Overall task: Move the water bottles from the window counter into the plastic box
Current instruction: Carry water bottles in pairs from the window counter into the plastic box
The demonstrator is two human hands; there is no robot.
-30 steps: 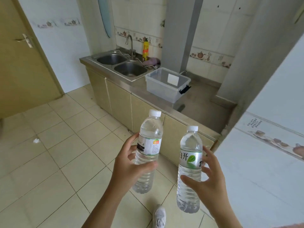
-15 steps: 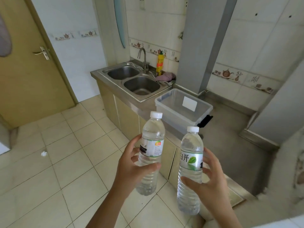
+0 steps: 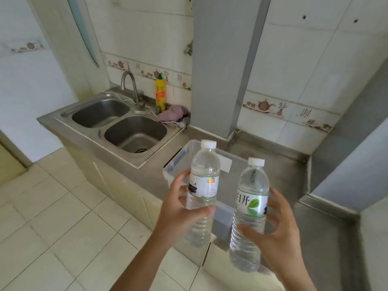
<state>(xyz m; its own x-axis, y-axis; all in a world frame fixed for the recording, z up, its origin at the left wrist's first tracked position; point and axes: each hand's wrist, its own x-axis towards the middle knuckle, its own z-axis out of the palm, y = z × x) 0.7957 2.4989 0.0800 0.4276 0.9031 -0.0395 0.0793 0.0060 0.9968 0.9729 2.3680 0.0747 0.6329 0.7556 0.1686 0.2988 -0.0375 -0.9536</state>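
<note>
From the head camera, the person holds two water bottles in the air, one in each hand. The left hand (image 3: 180, 208) has its fingers and thumb curled round the middle of the left bottle (image 3: 202, 190). The right hand (image 3: 275, 234) curls round the lower half of the right bottle (image 3: 251, 208), the one with a green leaf on its label.

Both bottles stand almost straight up. Their white caps point up and a little away, toward the far wall, and their bottoms point down toward the floor. So the long way of each bottle runs up and down. They are side by side and do not touch.

The clear plastic box (image 3: 176, 164) sits on the steel counter (image 3: 294, 179), right behind the bottles and to the right of the sink (image 3: 134, 133). Its top is open. I cannot see any bottle inside it, but the hands hide part of it.

I think this is the carrying step: the bottles are off the window counter and close to the box, but not in it yet. Next, the hands likely need to move a bit farther, get over the open top, lower the bottles in, and let go. Going in one at a time may keep them from bumping the rim.
</note>
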